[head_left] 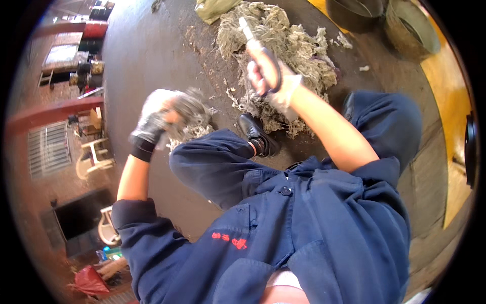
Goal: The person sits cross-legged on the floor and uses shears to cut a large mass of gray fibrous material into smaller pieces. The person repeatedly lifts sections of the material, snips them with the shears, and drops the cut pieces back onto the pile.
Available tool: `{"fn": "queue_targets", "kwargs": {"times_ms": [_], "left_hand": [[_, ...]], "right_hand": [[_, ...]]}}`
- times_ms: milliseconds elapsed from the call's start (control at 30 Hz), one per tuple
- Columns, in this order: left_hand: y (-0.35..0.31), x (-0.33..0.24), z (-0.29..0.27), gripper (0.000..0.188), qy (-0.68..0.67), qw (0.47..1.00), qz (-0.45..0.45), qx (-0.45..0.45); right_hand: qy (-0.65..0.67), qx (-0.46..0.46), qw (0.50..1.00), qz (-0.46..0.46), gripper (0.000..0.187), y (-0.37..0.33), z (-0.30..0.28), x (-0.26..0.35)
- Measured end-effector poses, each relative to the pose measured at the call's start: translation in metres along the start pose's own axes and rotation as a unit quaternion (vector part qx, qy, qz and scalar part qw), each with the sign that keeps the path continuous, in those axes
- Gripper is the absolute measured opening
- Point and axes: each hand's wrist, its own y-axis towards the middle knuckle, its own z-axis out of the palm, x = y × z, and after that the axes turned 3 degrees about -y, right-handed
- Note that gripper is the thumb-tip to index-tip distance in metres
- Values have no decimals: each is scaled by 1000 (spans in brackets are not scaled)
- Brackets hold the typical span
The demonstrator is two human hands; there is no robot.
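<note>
Tangled clump of frayed, grey-beige fibre (195, 114), blurred, at the person's left hand (159, 111), which wears a pale, thin glove with a dark band at the wrist. The left fingers are curled in on the clump, which spills out to the right of them and below; blur hides exactly how each finger presses.

To the right and higher, the right hand (268, 73), also in a thin, see-through glove, has its fingers wrapped around the dark, looped handle of a pair of scissors with a pale blade (246, 29), pointing up and slightly left.

Behind that hand, a large, matted heap of grey-beige fibre (304, 48) covers part of the dark floor (152, 55). A black leather shoe (251, 130) stands near its lower edge. Farther out, a yellowish-green bag (215, 7) touches the heap's top, and a round, open, dull metal container (430, 43) stands upper right.
</note>
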Motion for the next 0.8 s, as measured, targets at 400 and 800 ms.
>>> {"fn": "queue_targets", "kwargs": {"times_ms": [400, 800], "left_hand": [[-188, 227, -3, 68, -19, 863, -351, -363], [-10, 185, 32, 51, -259, 915, -263, -160]], "right_hand": [[-217, -35, 967, -129, 43, -24, 14, 56], [-501, -115, 833, -205, 34, -21, -22, 140]]}}
